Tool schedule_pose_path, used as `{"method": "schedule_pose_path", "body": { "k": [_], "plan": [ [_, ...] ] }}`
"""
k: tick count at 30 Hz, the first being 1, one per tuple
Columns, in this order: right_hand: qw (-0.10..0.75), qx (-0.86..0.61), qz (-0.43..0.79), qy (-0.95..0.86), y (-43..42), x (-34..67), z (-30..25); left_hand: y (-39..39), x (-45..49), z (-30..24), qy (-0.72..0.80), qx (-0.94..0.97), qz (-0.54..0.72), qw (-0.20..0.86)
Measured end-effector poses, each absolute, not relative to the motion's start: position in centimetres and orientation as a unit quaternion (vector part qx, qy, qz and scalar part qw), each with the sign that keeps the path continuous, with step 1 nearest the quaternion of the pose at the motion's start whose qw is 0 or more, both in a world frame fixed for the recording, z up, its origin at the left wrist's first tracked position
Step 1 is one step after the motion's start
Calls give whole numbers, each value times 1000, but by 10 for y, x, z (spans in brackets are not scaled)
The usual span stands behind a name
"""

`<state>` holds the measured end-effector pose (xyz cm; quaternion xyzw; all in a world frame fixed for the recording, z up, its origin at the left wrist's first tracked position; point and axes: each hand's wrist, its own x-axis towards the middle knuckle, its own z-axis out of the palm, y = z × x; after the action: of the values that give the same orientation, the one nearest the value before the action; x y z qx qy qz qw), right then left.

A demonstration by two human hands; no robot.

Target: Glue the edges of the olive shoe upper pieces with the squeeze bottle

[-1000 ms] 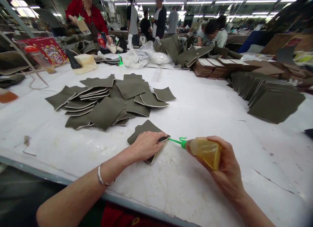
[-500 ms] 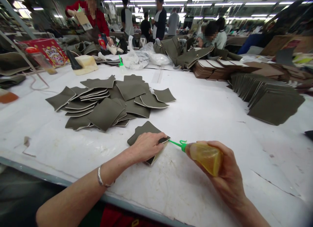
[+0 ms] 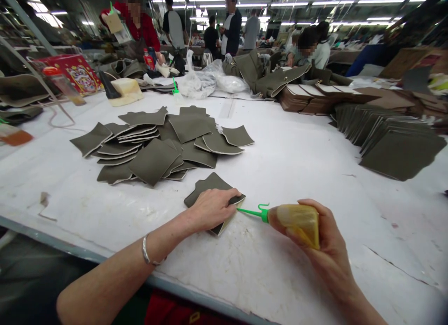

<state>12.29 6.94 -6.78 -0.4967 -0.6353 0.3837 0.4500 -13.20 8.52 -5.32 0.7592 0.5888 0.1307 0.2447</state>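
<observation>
My left hand (image 3: 213,208) grips a dark olive leather piece (image 3: 212,180) on the table, its index finger stretched along the corner and the other fingers curled at the edge. Below those fingers a tan strip shows along the edge; how the layers join is hidden by the hand. In my right hand (image 3: 332,250) is a squeeze bottle (image 3: 297,222) of amber liquid, probably glue, tilted on its side. Its thin green nozzle (image 3: 250,212) points left, the tip at the tan strip beside my left fingers.
A loose pile of olive leather pieces (image 3: 154,159) lies beyond my left hand. Fanned olive pieces (image 3: 402,152) and brown stacks (image 3: 301,101) stand to the right. Plastic bags (image 3: 199,84), a red box (image 3: 75,75) and another glue bottle (image 3: 16,136) line the far and left sides. Co-workers are behind.
The nozzle tip has slid from the piece's corner down along its edge toward me, and the bottle has levelled slightly. My left hand keeps its hold; the whole view has shifted a little.
</observation>
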Motion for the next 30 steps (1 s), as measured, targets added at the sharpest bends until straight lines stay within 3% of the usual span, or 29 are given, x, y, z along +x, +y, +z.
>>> {"method": "schedule_pose_path", "body": {
  "k": [5,11,16,23,30],
  "plan": [
    [488,-490,394,-606,75,124,-70,85,-132,-53,585,764,126,240],
    [464,-496,459,-573,70,123,-72,84,-133,-52,584,767,125,236],
    [515,-479,428,-568,76,123,-70,84,-133,-51,584,765,127,241],
    [472,-495,450,-575,71,123,-73,84,-133,-53,582,768,129,236],
    [516,-502,451,-528,74,114,-70,84,-133,-50,584,768,121,232]
  ]
}}
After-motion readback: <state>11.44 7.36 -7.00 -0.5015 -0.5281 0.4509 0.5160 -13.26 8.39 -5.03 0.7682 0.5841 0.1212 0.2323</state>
